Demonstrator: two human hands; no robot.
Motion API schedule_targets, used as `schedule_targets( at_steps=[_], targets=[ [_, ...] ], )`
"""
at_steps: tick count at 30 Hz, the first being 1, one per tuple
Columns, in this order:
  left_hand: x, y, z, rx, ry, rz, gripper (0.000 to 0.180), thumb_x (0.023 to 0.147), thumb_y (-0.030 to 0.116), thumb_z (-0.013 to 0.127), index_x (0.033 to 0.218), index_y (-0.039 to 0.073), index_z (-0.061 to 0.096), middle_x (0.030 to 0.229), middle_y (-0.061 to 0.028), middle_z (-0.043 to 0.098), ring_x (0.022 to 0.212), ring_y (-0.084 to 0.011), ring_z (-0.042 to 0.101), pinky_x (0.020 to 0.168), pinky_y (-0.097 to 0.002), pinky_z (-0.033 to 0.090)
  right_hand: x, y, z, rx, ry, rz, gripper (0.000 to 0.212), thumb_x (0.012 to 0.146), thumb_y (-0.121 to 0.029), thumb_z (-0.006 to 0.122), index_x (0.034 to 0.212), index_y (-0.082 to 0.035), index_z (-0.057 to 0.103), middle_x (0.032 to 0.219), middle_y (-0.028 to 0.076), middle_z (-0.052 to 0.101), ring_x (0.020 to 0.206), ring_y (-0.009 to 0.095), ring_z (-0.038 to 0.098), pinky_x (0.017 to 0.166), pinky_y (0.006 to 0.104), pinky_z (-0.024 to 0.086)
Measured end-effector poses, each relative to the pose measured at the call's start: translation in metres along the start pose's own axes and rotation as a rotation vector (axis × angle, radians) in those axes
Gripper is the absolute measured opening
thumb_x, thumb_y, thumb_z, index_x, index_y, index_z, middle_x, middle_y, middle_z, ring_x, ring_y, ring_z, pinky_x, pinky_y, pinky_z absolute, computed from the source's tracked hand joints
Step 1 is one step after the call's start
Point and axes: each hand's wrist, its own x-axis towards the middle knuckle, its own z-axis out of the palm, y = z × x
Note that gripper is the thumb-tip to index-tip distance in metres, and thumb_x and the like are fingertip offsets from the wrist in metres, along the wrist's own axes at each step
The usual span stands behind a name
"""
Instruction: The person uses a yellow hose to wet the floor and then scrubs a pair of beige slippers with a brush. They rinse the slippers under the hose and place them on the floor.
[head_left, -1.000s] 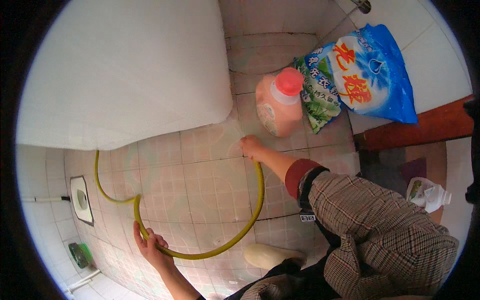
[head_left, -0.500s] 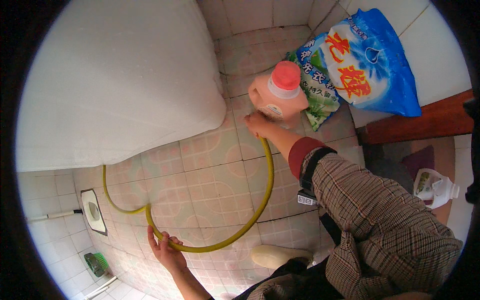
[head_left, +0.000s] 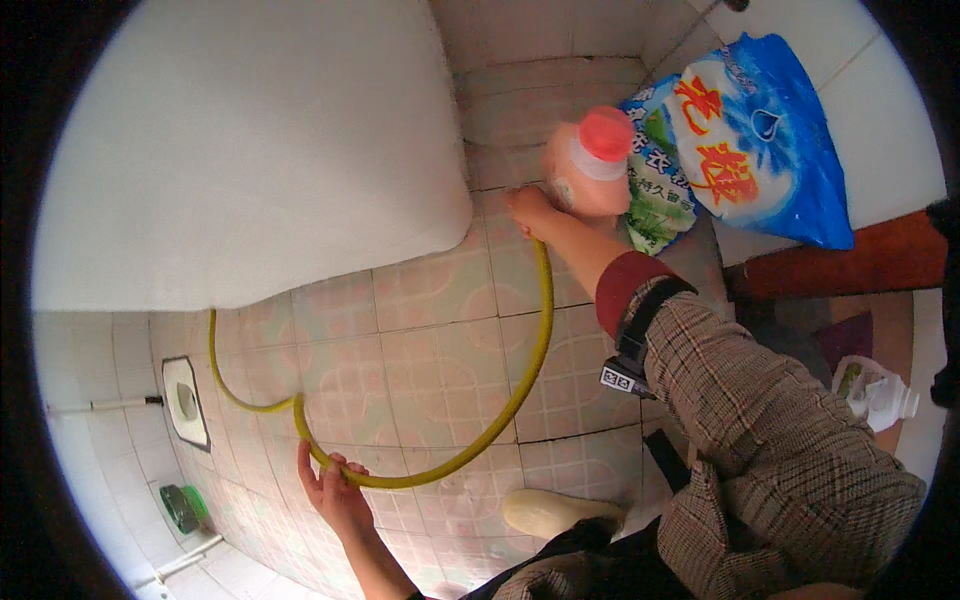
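Note:
A yellow hose (head_left: 520, 385) curves in a wide loop over the tiled floor between my two hands. My right hand (head_left: 532, 211) is closed around its far stretch, right beside a pink bottle (head_left: 588, 180) with a red cap; whether they touch, I cannot tell. The wrist wears a black strap with a small box. Nearer me on the left, my left hand (head_left: 338, 490) has its fingers curled round the hose, the index finger pointing out along it. From there the hose bends back and disappears behind a large white rounded body.
The white body (head_left: 260, 150) fills the upper left. Blue-and-white (head_left: 765, 140) and green (head_left: 660, 205) bags lean behind the bottle. A floor drain fixture (head_left: 186, 404) and green brush (head_left: 184, 508) lie left. A white jug (head_left: 875, 392) stands right, past a reddish-brown ledge (head_left: 840, 255).
My right hand has moved slightly farther away with the hose. The pink bottle appears shifted to the right, partly because the view has moved. My left hand keeps its hold.

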Motion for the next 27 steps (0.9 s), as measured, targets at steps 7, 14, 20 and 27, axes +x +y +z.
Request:
schedule_targets(
  at_steps=[7,14,20,27],
  targets=[
    [0.011,-0.013,-0.023,-0.097,-0.030,0.002,0.029,0.089,0.009,0.050,0.118,0.007,0.053,0.075,-0.0084,0.058,0.057,-0.0158,0.055,0.052,-0.0283,0.049,-0.047,0.016,0.070,0.138,-0.208,0.127,0.027,0.092,-0.028,0.048,0.072,-0.011,0.049,0.054,0.003,0.044,0.037,0.013,0.033,0.034,0.0328,0.026],
    [-0.014,-0.016,-0.035,-0.062,-0.239,0.072,0.024,0.087,0.011,0.056,0.108,0.000,0.058,0.077,-0.0114,0.062,0.063,-0.0181,0.060,0.058,-0.0288,0.050,-0.081,0.007,0.118,0.047,-0.388,0.189,0.024,0.092,-0.023,0.046,0.071,-0.010,0.046,0.056,0.002,0.042,0.040,0.013,0.035,0.039,0.0358,0.032],
    [-0.038,0.002,-0.049,-0.053,-0.442,0.083,0.029,0.084,0.021,0.063,0.103,-0.001,0.061,0.081,-0.0119,0.063,0.070,-0.0256,0.066,0.062,-0.0360,0.053,-0.082,-0.009,0.112,0.129,-0.336,0.223,0.023,0.090,-0.023,0.048,0.071,-0.011,0.044,0.055,0.003,0.041,0.041,0.014,0.033,0.041,0.0362,0.029],
    [-0.054,0.025,-0.064,-0.145,-0.817,-0.054,0.041,0.080,0.030,0.064,0.106,-0.002,0.065,0.095,-0.0170,0.068,0.072,-0.0179,0.068,0.059,-0.0244,0.051,-0.075,-0.009,0.126,0.126,-0.320,0.108,0.024,0.092,-0.024,0.046,0.074,-0.007,0.047,0.059,0.004,0.044,0.044,0.017,0.037,0.040,0.0367,0.032]
  ],
)
